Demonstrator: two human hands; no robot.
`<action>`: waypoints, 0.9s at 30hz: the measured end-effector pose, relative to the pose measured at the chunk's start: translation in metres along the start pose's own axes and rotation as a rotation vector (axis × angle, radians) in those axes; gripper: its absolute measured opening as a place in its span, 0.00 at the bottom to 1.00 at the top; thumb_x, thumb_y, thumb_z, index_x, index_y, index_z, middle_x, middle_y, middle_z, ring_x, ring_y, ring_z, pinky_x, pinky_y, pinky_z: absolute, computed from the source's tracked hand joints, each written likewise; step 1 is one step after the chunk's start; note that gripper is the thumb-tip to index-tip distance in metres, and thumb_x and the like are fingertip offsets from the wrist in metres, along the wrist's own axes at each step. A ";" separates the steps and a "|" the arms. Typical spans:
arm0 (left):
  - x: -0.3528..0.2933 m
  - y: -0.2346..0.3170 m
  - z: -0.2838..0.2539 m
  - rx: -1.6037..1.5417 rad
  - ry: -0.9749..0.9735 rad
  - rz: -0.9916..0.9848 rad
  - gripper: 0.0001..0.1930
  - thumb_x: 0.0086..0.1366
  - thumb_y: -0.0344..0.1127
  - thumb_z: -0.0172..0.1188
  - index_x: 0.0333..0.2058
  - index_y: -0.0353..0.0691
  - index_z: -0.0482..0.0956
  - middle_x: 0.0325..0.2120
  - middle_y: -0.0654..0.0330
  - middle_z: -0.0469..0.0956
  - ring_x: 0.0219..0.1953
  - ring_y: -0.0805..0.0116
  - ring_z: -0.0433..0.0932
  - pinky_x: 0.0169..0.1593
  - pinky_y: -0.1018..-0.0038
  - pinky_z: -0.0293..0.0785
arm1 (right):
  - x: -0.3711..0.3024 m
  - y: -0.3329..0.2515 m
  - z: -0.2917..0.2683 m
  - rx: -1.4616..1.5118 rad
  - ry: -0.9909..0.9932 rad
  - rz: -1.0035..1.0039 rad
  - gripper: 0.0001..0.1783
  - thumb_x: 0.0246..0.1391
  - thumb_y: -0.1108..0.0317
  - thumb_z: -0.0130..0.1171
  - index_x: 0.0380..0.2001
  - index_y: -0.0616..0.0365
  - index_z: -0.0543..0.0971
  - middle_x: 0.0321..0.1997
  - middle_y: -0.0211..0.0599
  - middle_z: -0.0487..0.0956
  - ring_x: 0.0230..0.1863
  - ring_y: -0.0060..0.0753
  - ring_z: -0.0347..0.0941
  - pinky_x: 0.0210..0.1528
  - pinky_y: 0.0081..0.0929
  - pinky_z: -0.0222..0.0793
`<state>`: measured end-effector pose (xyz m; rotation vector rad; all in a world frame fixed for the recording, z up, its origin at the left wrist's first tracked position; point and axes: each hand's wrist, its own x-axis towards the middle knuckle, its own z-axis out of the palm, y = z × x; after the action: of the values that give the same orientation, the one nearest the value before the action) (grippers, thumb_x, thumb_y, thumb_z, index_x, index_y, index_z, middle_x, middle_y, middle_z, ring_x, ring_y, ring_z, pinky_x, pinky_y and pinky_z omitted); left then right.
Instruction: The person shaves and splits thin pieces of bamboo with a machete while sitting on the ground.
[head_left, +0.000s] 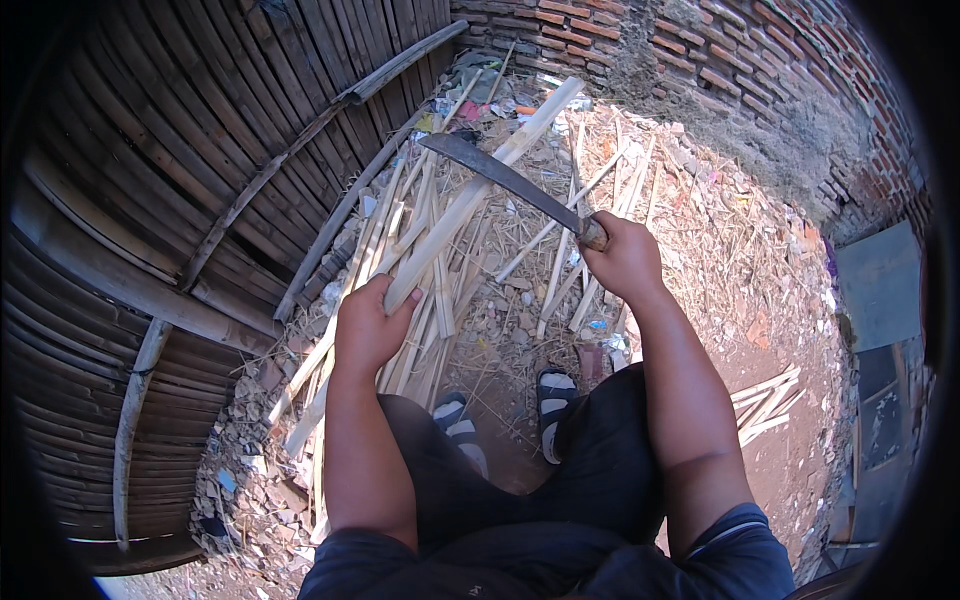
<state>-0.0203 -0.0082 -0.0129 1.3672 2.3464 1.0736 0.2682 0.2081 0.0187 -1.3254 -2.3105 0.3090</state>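
Low in the middle of the frame are my dark shorts (pixel 560 470) and, just past my knees, my two sandalled feet (pixel 505 410) on bare dirt. My left hand (pixel 368 325), left of centre, has its fingers wrapped tight round the near end of a long split bamboo strip (pixel 480 185) — the strip runs up and to the right, its far end reaching the upper middle of the frame. My right hand (pixel 622 255), right of centre, is fisted on the wooden handle of a machete (pixel 505 178); its dark curved blade slants up and left and crosses the strip about midway, though I cannot tell whether the edge touches the bamboo.

Under both lies a heap of pale bamboo slats (pixel 430 270) amid dry shavings. A few more cut strips (pixel 765 400) lie at the right, well apart. A woven bamboo wall (pixel 180 200) fills the left side. Farther off — upper centre — small scraps of coloured litter (pixel 470 105) lie at the foot of a brick wall (pixel 700 50). A grey flat panel (pixel 880 285) sits at the right edge.
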 end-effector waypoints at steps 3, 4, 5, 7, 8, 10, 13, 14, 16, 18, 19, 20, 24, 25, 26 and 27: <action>0.000 0.003 -0.001 0.017 0.003 0.007 0.19 0.67 0.47 0.73 0.44 0.36 0.86 0.33 0.44 0.87 0.36 0.44 0.87 0.42 0.57 0.81 | -0.004 -0.011 0.003 -0.040 -0.031 -0.196 0.16 0.50 0.61 0.71 0.44 0.50 0.86 0.34 0.44 0.87 0.40 0.55 0.85 0.44 0.50 0.80; 0.000 0.004 -0.001 0.021 0.004 0.010 0.19 0.67 0.46 0.73 0.44 0.36 0.86 0.33 0.44 0.87 0.36 0.45 0.87 0.42 0.57 0.81 | -0.005 -0.014 0.006 -0.044 -0.039 -0.244 0.16 0.49 0.62 0.71 0.43 0.50 0.86 0.32 0.44 0.86 0.38 0.54 0.85 0.44 0.50 0.80; -0.001 0.005 -0.002 0.025 0.005 0.012 0.19 0.67 0.46 0.73 0.44 0.36 0.86 0.33 0.44 0.87 0.36 0.45 0.87 0.42 0.57 0.81 | -0.006 -0.016 0.010 -0.048 -0.048 -0.292 0.15 0.48 0.62 0.71 0.41 0.49 0.86 0.31 0.43 0.86 0.37 0.54 0.85 0.43 0.50 0.80; -0.001 0.005 -0.003 0.018 0.008 0.012 0.19 0.67 0.46 0.73 0.44 0.35 0.86 0.33 0.44 0.87 0.35 0.45 0.87 0.41 0.58 0.81 | -0.006 -0.018 0.016 -0.067 -0.069 -0.377 0.14 0.47 0.62 0.71 0.39 0.49 0.86 0.29 0.42 0.85 0.35 0.53 0.84 0.41 0.50 0.79; -0.001 0.004 -0.002 0.009 0.009 0.010 0.19 0.67 0.46 0.73 0.44 0.35 0.86 0.33 0.44 0.87 0.34 0.46 0.87 0.41 0.58 0.81 | -0.007 -0.018 0.015 -0.071 -0.073 -0.373 0.15 0.47 0.62 0.71 0.40 0.49 0.86 0.30 0.42 0.85 0.35 0.53 0.84 0.42 0.50 0.80; 0.000 0.000 -0.002 0.003 0.022 0.016 0.18 0.67 0.45 0.74 0.44 0.34 0.86 0.33 0.44 0.87 0.34 0.46 0.87 0.41 0.58 0.81 | -0.007 -0.021 0.012 -0.078 -0.084 -0.375 0.16 0.46 0.62 0.71 0.41 0.49 0.86 0.31 0.43 0.86 0.36 0.54 0.85 0.42 0.50 0.80; 0.000 -0.006 -0.001 0.002 0.046 0.041 0.18 0.67 0.45 0.74 0.44 0.34 0.86 0.32 0.44 0.87 0.33 0.47 0.87 0.40 0.58 0.81 | -0.003 -0.014 0.000 -0.056 -0.089 -0.206 0.19 0.48 0.61 0.72 0.45 0.49 0.87 0.34 0.45 0.87 0.38 0.55 0.85 0.45 0.50 0.80; 0.000 -0.006 -0.002 -0.004 0.053 0.044 0.18 0.66 0.45 0.74 0.44 0.34 0.86 0.32 0.44 0.87 0.33 0.47 0.87 0.40 0.58 0.81 | -0.001 -0.007 0.000 -0.041 -0.052 -0.140 0.19 0.50 0.60 0.72 0.47 0.49 0.87 0.35 0.45 0.87 0.39 0.56 0.85 0.45 0.50 0.81; 0.001 -0.006 -0.002 -0.014 0.062 0.043 0.18 0.66 0.45 0.74 0.44 0.35 0.86 0.31 0.44 0.87 0.32 0.47 0.87 0.40 0.58 0.81 | 0.002 0.004 -0.003 -0.015 0.022 -0.009 0.21 0.52 0.59 0.72 0.50 0.49 0.87 0.37 0.47 0.88 0.42 0.56 0.86 0.47 0.50 0.81; 0.000 -0.004 -0.003 -0.017 0.062 0.034 0.18 0.66 0.45 0.73 0.44 0.35 0.86 0.31 0.44 0.87 0.32 0.47 0.87 0.40 0.58 0.81 | 0.004 0.008 -0.009 0.002 -0.006 0.094 0.21 0.56 0.57 0.71 0.52 0.48 0.86 0.40 0.48 0.88 0.44 0.56 0.86 0.48 0.50 0.81; 0.000 -0.002 -0.003 -0.017 0.048 0.009 0.18 0.67 0.44 0.74 0.44 0.34 0.86 0.32 0.45 0.87 0.34 0.49 0.88 0.42 0.60 0.81 | 0.004 0.008 -0.011 0.011 -0.016 0.116 0.20 0.56 0.56 0.71 0.52 0.47 0.86 0.40 0.47 0.88 0.44 0.56 0.86 0.48 0.50 0.81; 0.001 0.001 -0.004 -0.017 0.034 -0.015 0.18 0.67 0.44 0.74 0.44 0.34 0.86 0.33 0.45 0.87 0.35 0.51 0.88 0.43 0.61 0.81 | 0.005 0.008 -0.012 0.019 -0.027 0.138 0.20 0.56 0.56 0.71 0.52 0.47 0.86 0.41 0.47 0.88 0.45 0.56 0.86 0.47 0.50 0.81; 0.000 0.009 -0.005 0.008 0.009 -0.042 0.17 0.67 0.43 0.74 0.44 0.33 0.86 0.33 0.46 0.88 0.37 0.53 0.89 0.44 0.62 0.80 | -0.001 -0.002 -0.003 -0.010 -0.044 -0.059 0.17 0.53 0.59 0.71 0.46 0.47 0.87 0.36 0.45 0.87 0.41 0.56 0.85 0.46 0.50 0.81; 0.000 0.007 -0.004 -0.001 0.023 -0.018 0.18 0.67 0.44 0.74 0.44 0.33 0.86 0.33 0.45 0.87 0.35 0.51 0.88 0.43 0.61 0.80 | -0.005 -0.005 0.001 -0.027 -0.001 -0.186 0.16 0.49 0.61 0.72 0.43 0.48 0.87 0.32 0.44 0.86 0.38 0.56 0.85 0.43 0.51 0.80; 0.000 0.002 -0.001 -0.011 0.037 0.007 0.18 0.67 0.44 0.74 0.44 0.34 0.86 0.32 0.45 0.87 0.34 0.49 0.88 0.41 0.60 0.80 | -0.005 -0.009 0.004 -0.038 -0.028 -0.239 0.16 0.49 0.62 0.72 0.43 0.48 0.86 0.31 0.44 0.85 0.37 0.55 0.85 0.43 0.51 0.80; 0.000 0.001 -0.001 -0.021 0.050 0.031 0.18 0.67 0.45 0.73 0.44 0.35 0.86 0.32 0.44 0.87 0.32 0.47 0.87 0.39 0.59 0.80 | -0.006 -0.013 0.007 -0.049 -0.057 -0.291 0.16 0.48 0.62 0.72 0.42 0.48 0.86 0.30 0.44 0.85 0.36 0.55 0.84 0.42 0.51 0.80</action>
<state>-0.0200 -0.0085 -0.0120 1.3894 2.3494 1.1502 0.2575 0.1965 0.0161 -0.9938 -2.5305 0.1983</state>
